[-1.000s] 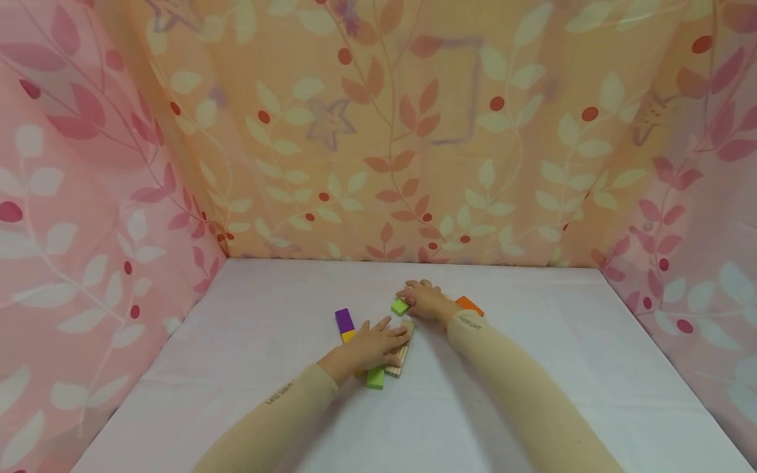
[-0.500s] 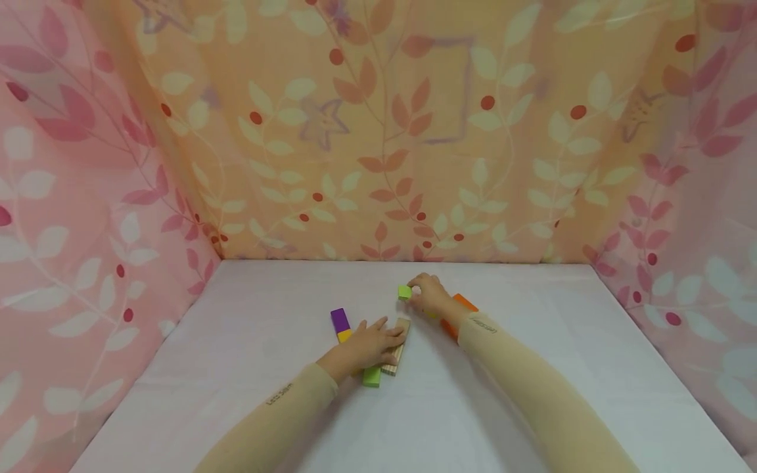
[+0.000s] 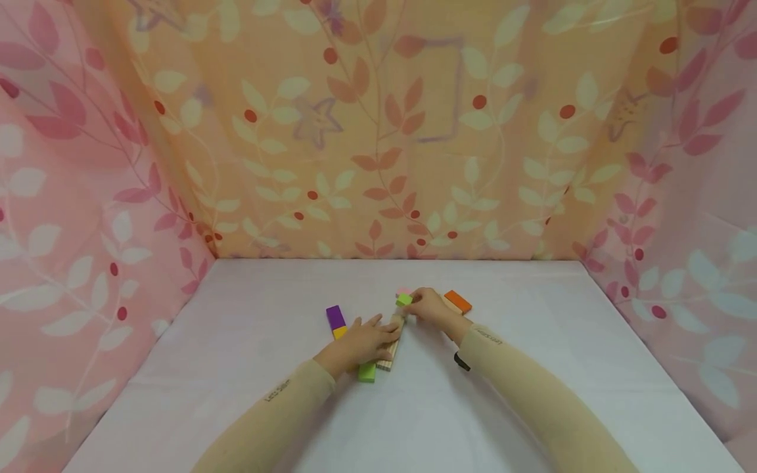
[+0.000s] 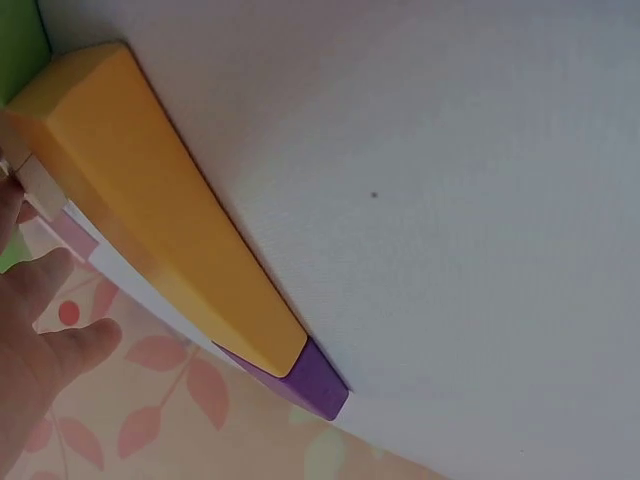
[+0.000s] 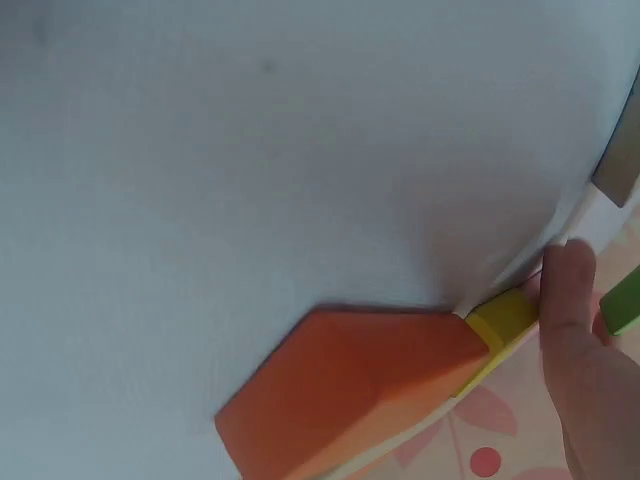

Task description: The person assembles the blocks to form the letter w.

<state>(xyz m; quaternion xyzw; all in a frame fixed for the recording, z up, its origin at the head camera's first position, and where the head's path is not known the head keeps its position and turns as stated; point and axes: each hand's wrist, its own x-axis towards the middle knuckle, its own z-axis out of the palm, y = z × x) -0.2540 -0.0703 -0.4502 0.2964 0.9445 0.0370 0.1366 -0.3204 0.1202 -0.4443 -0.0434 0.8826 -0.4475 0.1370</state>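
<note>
My right hand [image 3: 434,307] pinches a small light green block [image 3: 405,299] between thumb and fingers. The right wrist view has that green block [image 5: 622,302] beside the thumb. In the head view it stands close to the far end of a plain striped wooden block [image 3: 388,355]. My left hand [image 3: 362,343] rests with spread fingers over this wooden block and its neighbours. Another light green block [image 3: 367,373] pokes out below the left palm. Beside that hand lie a yellow block [image 4: 165,210] and a purple block [image 3: 335,316], end to end; the palm hides part of the row.
Beyond the right hand lies an orange block [image 3: 458,301], with a yellow block [image 5: 505,318] touching its end. A pink block [image 3: 403,291] shows just behind the held green one. A small dark object [image 3: 461,360] appears under the right cuff. Floral cloth walls [image 3: 378,131] enclose the white table [image 3: 236,368].
The right hand first carried the green block away and to the right, then back nearer the wooden block's far end. The left hand has stayed over the blocks. The view has shifted slightly.
</note>
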